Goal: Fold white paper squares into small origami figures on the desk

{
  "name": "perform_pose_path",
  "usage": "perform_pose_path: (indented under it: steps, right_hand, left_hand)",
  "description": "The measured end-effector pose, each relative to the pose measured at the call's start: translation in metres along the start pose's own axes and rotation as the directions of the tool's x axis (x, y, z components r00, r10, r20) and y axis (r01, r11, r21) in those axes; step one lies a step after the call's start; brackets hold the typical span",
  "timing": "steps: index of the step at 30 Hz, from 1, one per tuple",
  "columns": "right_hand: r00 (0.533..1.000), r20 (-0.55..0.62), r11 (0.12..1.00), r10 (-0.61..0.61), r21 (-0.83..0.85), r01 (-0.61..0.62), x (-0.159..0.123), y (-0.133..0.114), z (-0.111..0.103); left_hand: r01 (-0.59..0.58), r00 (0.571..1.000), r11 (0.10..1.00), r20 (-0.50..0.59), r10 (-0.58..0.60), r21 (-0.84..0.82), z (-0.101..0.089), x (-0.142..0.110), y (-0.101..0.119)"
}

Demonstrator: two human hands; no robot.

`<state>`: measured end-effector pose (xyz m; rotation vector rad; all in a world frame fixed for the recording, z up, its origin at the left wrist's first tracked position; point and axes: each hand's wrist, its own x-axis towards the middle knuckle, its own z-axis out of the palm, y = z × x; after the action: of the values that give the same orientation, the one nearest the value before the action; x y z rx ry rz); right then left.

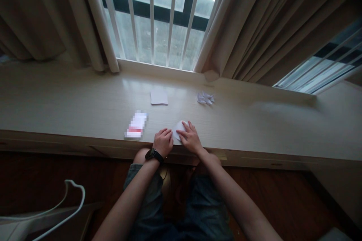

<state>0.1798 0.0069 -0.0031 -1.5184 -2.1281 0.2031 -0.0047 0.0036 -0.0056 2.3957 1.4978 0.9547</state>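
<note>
A small piece of white folded paper [178,127] lies near the front edge of the pale ledge. My right hand [190,139] rests over its right side, fingers spread and touching the paper. At the paper's left edge is my left hand [163,141], its fingers bent and held together against that edge; the thumb is hidden. A flat stack of white paper squares [158,97] sits farther back on the ledge. To the right of that stack lie several small folded paper pieces [205,98], close together.
A phone-like item [136,124], blurred into blocks, lies left of my hands on the ledge [268,124]. Behind are a barred window [161,19] and curtains [243,26]. A white curved frame [82,199] stands at lower left, above the dark wooden floor.
</note>
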Motion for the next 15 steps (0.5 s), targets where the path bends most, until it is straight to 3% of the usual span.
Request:
perform_pose_path:
  steps: [6,15]
  right_hand:
    - [0.999,0.051,1.0,-0.011,0.006,0.01,0.0012,0.0037,0.0013]
    - [0.985,-0.081,0.987,0.154,-0.041,-0.157,0.0021,0.0046,0.0052]
  left_hand:
    - [-0.02,0.999,1.0,0.027,0.02,0.003,-0.0039,-0.0011,0.0041]
    - [-0.071,0.996,0.997,0.056,0.072,-0.017,-0.0058,-0.0029,0.0062]
